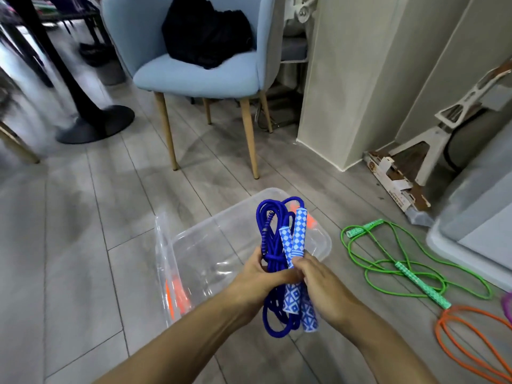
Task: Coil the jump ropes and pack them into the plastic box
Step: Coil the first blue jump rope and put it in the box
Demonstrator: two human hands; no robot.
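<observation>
plastic box (177,245): clear glossy plastic | blue rope (270,273): braided cord | floor (83,217): matt wood-look planks

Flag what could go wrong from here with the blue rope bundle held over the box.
1. Both hands, left and right, pinch the blue jump rope only at mid-bundle; its loops may spring apart when released.
2. The clear plastic box looks tilted and could shift.
3. The green rope and orange rope lie loose nearby and could snag.
</observation>
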